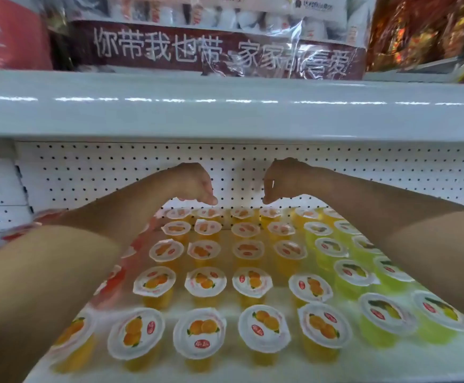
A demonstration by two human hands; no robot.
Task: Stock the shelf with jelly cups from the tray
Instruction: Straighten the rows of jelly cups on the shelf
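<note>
Orange jelly cups point(205, 281) with white foil lids stand in several rows on the white shelf point(363, 366). Both my arms reach to the back of it. My left hand point(195, 185) hangs wrist-up over the back row, its fingertips just above an orange cup point(208, 213). My right hand point(282, 179) mirrors it, fingertips pointing down just above another back-row cup point(270, 212). I see nothing between the fingers of either hand. The tray is out of view.
Green-yellow jelly cups point(355, 272) fill the rows at the right. Red cups point(114, 277) at the left are partly hidden by my left arm. A pegboard wall point(101, 175) closes the back. The upper shelf's edge point(225, 111) overhangs, with bagged goods point(211, 48) on top.
</note>
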